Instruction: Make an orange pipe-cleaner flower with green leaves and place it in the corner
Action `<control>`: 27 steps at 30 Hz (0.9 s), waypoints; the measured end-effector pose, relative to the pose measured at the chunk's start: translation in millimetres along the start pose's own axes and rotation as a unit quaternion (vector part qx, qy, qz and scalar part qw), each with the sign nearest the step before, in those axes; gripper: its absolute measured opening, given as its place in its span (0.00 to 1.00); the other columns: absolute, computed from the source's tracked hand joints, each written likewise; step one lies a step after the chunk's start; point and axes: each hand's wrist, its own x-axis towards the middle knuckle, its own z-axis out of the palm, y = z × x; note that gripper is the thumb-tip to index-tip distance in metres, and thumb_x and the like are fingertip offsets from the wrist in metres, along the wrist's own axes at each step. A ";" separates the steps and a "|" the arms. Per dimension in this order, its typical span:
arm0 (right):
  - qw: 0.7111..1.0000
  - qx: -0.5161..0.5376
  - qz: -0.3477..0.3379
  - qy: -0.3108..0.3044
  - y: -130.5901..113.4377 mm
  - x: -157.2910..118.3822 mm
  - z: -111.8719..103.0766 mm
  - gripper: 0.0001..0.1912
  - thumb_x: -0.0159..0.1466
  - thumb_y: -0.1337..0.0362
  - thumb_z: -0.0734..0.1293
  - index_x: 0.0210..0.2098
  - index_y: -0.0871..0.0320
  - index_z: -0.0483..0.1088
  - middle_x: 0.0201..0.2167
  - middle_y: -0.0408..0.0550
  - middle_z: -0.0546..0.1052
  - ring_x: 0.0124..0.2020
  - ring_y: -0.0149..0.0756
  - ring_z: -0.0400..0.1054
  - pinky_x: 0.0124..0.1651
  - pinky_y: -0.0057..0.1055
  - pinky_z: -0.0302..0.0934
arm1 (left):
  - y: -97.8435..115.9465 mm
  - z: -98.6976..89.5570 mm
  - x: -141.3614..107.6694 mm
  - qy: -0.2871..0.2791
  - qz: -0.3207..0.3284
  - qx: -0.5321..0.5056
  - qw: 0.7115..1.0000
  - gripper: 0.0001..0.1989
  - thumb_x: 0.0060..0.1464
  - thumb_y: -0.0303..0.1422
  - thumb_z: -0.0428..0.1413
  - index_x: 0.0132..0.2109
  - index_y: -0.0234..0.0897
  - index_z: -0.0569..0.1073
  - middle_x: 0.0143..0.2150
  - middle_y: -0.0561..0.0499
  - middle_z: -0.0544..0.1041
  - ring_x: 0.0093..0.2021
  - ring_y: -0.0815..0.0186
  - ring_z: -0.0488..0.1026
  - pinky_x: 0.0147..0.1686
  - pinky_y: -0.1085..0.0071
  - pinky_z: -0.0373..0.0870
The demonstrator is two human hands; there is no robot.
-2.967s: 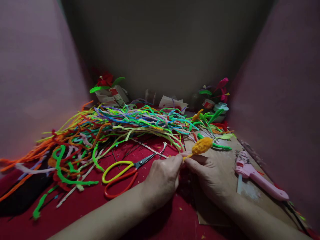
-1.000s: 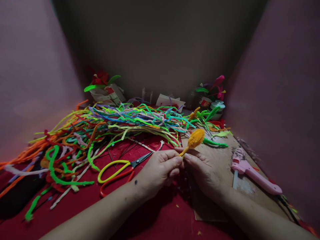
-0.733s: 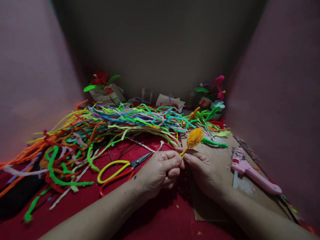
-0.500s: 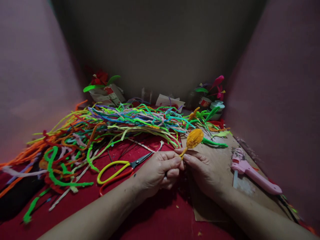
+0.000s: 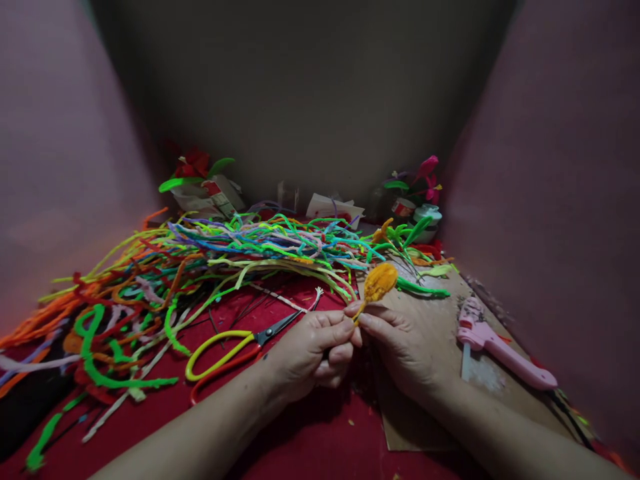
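Observation:
An orange-yellow fuzzy petal shape (image 5: 381,283) stands upright above my fingertips, its thin stem pinched between both hands. My left hand (image 5: 319,347) has thumb and fingers closed on the stem's lower end. From the other side, my right hand (image 5: 400,343) grips the same stem with thumb and forefinger, just below the petal. Scissors with yellow and red handles (image 5: 223,353) lie beside my left hand, the blade tips near its knuckles.
A large heap of coloured pipe cleaners (image 5: 280,243) spreads across the back and left. On the right, a pink glue gun (image 5: 505,350) rests on a brown board (image 5: 417,427). Jars with fuzzy flowers (image 5: 425,220) stand behind, on the red cloth (image 5: 300,437).
The whole view has shifted slightly, so objects appear a little further left and mostly lower. Both hands still hold the stem, and the petal shape leans slightly differently.

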 end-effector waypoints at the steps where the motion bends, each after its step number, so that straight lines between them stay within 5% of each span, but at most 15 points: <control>1: 1.000 0.001 0.003 0.007 0.4 0.4 -0.2 0.10 0.58 0.63 0.67 0.23 0.60 0.72 0.20 0.41 0.69 0.25 0.28 0.60 0.34 0.28 0.55 | -0.3 0.3 0.1 0.007 0.004 0.005 1.000 0.11 0.56 0.38 0.51 0.32 0.34 0.66 0.15 0.62 0.55 0.11 0.80 0.42 0.13 0.80 0.44; 8: 0.999 -0.006 0.014 0.044 1.3 1.4 -3.6 0.07 0.56 0.61 0.68 0.32 0.57 0.76 0.27 0.44 0.75 0.29 0.33 0.66 0.35 0.31 0.59 | 4.6 12.4 -1.4 0.100 0.056 0.179 0.977 0.09 0.51 0.36 0.56 0.34 0.33 0.67 0.20 0.60 0.60 0.17 0.79 0.50 0.16 0.79 0.45; 17: 0.999 -0.009 -0.008 0.043 0.6 0.1 0.2 0.08 0.56 0.61 0.69 0.34 0.55 0.77 0.28 0.44 0.76 0.30 0.32 0.68 0.39 0.31 0.62 | -10.3 11.1 -1.0 0.178 0.176 0.456 0.854 0.11 0.59 0.35 0.45 0.30 0.36 0.65 0.23 0.56 0.61 0.24 0.71 0.58 0.27 0.74 0.54; 21: 0.998 -0.034 -0.022 0.046 0.8 -0.6 -0.6 0.06 0.57 0.63 0.68 0.33 0.55 0.77 0.29 0.44 0.75 0.35 0.34 0.68 0.41 0.31 0.62 | -12.4 11.6 -2.0 0.190 0.195 0.479 0.834 0.10 0.59 0.35 0.46 0.31 0.37 0.67 0.26 0.55 0.65 0.26 0.71 0.60 0.28 0.74 0.55; 27: 0.998 -0.033 -0.028 0.041 -2.4 -2.9 1.7 0.05 0.58 0.63 0.67 0.29 0.55 0.76 0.23 0.41 0.72 0.29 0.30 0.65 0.36 0.27 0.61 | -9.5 13.8 -3.8 0.201 0.212 0.500 0.815 0.12 0.59 0.34 0.46 0.29 0.37 0.68 0.24 0.55 0.65 0.24 0.72 0.60 0.28 0.76 0.55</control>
